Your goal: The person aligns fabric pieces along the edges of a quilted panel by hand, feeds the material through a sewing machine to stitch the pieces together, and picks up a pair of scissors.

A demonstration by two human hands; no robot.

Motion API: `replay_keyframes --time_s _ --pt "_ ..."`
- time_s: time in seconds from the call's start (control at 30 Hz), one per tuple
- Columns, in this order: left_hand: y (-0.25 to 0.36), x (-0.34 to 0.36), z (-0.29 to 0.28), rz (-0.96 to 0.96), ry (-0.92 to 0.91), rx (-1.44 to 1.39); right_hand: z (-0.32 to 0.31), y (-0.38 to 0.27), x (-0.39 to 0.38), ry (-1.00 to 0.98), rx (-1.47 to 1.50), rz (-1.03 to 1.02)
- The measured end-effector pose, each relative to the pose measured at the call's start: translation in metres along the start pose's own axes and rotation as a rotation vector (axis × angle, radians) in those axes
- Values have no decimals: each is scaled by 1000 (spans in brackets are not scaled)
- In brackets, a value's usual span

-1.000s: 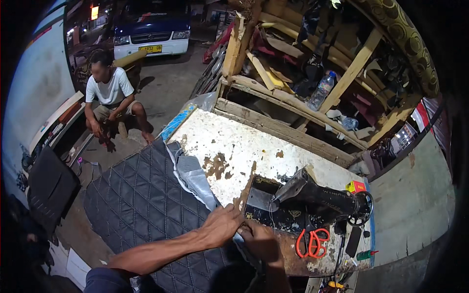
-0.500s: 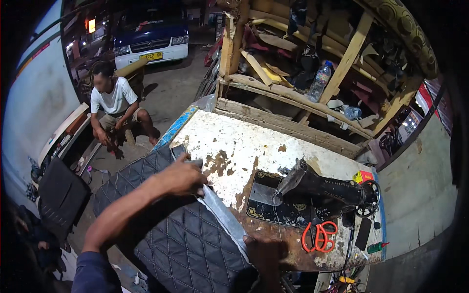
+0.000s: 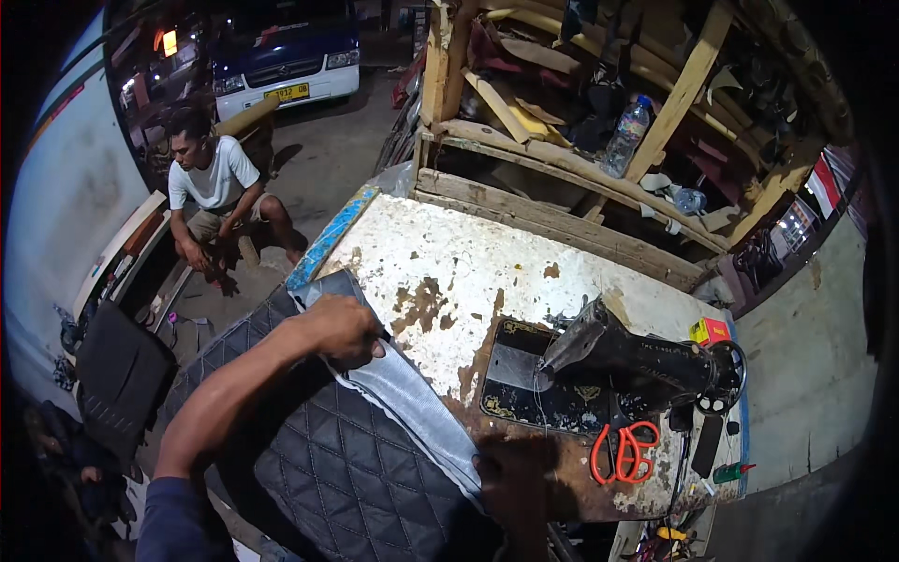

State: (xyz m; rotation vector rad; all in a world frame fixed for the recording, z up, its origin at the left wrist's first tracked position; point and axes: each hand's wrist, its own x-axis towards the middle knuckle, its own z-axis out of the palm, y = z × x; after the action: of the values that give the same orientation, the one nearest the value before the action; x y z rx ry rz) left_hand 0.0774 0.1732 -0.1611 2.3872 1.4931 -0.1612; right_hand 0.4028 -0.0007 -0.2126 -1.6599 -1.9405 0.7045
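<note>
Bare, chipped white tabletop opens beyond the grey woven strip edging a black diamond-quilted sheet, which lies along the table's left side. I have the left hand clamped on that strip; the shadowed right hand meets its lower end, grip unclear to me. Rightward, orange-handled scissors and a black metal sewing machine obstruct; a rough wooden rack bounds the far edge.

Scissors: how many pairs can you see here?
1: the orange-handled scissors, on the table in front of the sewing machine. Others may be hidden.
</note>
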Motion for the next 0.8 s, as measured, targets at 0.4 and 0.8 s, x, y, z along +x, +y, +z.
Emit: replay_keyframes --time_s 0.4,0.8 --pt "18 29 10 -169 -183 175 1 0 -5 87 -29 -10" --pt "-3 39 25 -285 -210 58 -11 -7 -1 -5 -1 -49"
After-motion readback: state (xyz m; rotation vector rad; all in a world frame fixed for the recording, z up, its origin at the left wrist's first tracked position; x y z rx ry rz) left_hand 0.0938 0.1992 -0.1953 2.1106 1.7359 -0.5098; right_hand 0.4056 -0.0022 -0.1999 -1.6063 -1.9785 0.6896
